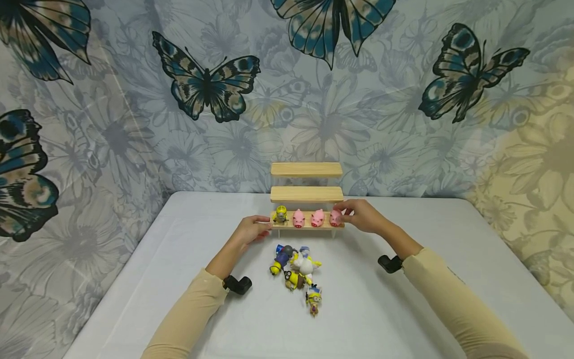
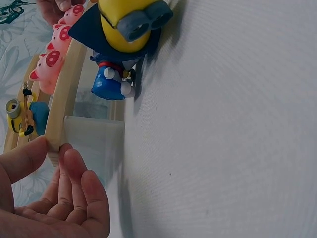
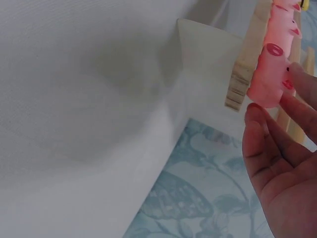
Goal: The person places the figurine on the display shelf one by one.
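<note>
A three-tier wooden display stand (image 1: 307,194) stands near the back of the table. On its lowest board are a yellow minion figure (image 1: 280,214) at the left and three pink toy pigs, including a middle pig (image 1: 317,218). My right hand (image 1: 360,215) pinches the rightmost pink pig (image 3: 270,82) at the board's right end. My left hand (image 1: 252,230) pinches the left end of the lowest board (image 2: 67,99) between thumb and fingers. In the left wrist view, the minion figure there has a small guitar (image 2: 26,111).
In front of the stand lies a group of figures: a minion in dark blue (image 1: 281,259), a white-and-yellow figure (image 1: 304,264), a brown-and-yellow minion (image 1: 294,280) and a minion with a blue cap (image 1: 314,299). Butterfly-patterned cloth (image 1: 323,109) hangs behind the white table (image 1: 179,224).
</note>
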`<state>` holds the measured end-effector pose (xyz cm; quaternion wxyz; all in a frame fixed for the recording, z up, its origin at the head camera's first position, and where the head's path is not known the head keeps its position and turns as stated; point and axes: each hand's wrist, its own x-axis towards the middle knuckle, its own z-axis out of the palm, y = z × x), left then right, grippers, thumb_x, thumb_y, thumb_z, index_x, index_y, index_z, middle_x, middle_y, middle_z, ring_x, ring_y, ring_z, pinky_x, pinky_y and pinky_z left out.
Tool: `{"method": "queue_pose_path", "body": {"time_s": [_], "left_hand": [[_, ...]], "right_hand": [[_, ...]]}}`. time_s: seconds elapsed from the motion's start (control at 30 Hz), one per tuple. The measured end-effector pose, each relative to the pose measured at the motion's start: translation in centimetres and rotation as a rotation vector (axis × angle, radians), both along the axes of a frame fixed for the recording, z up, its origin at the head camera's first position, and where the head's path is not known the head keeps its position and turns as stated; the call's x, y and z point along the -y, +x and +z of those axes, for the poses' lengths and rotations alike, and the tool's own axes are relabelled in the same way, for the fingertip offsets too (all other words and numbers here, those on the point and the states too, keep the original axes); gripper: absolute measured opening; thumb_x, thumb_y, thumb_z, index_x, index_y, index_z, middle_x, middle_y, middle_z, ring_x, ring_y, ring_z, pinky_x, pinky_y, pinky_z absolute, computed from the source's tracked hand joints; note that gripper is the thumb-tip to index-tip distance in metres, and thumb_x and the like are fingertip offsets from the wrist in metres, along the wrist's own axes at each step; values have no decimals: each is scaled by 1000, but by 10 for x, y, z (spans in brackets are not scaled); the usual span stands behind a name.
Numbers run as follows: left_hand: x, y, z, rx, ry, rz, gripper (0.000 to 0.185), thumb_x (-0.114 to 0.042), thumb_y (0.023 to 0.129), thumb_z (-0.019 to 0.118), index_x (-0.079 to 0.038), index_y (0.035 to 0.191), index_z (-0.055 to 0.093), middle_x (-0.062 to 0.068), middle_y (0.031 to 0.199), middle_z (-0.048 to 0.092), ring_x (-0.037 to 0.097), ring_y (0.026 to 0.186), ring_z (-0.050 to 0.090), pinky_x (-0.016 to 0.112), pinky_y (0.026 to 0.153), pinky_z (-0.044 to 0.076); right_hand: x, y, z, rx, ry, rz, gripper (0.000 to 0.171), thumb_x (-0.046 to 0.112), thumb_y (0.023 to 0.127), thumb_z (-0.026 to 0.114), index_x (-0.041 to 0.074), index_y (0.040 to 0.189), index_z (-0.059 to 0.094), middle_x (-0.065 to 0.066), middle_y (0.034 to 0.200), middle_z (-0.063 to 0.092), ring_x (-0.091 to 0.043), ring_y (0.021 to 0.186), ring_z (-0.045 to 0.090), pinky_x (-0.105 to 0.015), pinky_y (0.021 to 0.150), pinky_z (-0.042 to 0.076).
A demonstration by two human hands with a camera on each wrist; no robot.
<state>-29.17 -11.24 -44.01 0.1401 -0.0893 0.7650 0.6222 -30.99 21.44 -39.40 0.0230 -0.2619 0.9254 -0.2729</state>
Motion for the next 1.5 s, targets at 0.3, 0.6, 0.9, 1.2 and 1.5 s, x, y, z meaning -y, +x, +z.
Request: {"method": "queue_pose_path", "body": {"time_s": [0.3, 0.6, 0.9, 1.2, 1.5], "left_hand": [[0, 0, 0, -4, 3, -3, 36, -16, 93, 66, -5, 127, 61, 10, 102, 71, 13, 79, 64, 28, 75, 53], [1, -1, -1, 0, 5, 13, 35, -16, 92, 67, -5, 125, 62, 5, 95, 71, 11, 75, 63, 27, 73, 53], [1, -1, 0, -1, 9, 14, 35, -16, 93, 67, -5, 125, 62, 4, 93, 70, 11, 74, 63, 26, 72, 53], [2, -1, 1, -3, 14, 8, 34, -15, 92, 67, -4, 125, 62, 5, 91, 70, 10, 72, 62, 25, 70, 53], [1, -2, -1, -2, 5, 10, 34, -15, 92, 67, -4, 123, 63, 5, 89, 70, 9, 70, 61, 24, 68, 52]], "right_hand": [[-2, 11, 7, -49, 44, -41, 37, 20, 94, 65, 0, 125, 63, -16, 120, 66, -26, 96, 60, -33, 71, 49], [-4, 22, 15, -95, 93, -50, 35, 20, 94, 65, 0, 122, 64, -18, 119, 64, -33, 103, 60, -47, 85, 51], [-4, 35, 20, -140, 117, -57, 32, 17, 92, 66, 1, 120, 66, -17, 111, 66, -35, 102, 60, -49, 84, 51], [4, 51, 19, -184, 93, 19, 28, 12, 91, 68, 3, 117, 67, -13, 109, 67, -31, 99, 62, -46, 81, 52], [18, 68, 10, -284, 109, 145, 23, 8, 86, 73, 7, 108, 71, -6, 103, 69, -24, 95, 63, -39, 79, 53]]}}
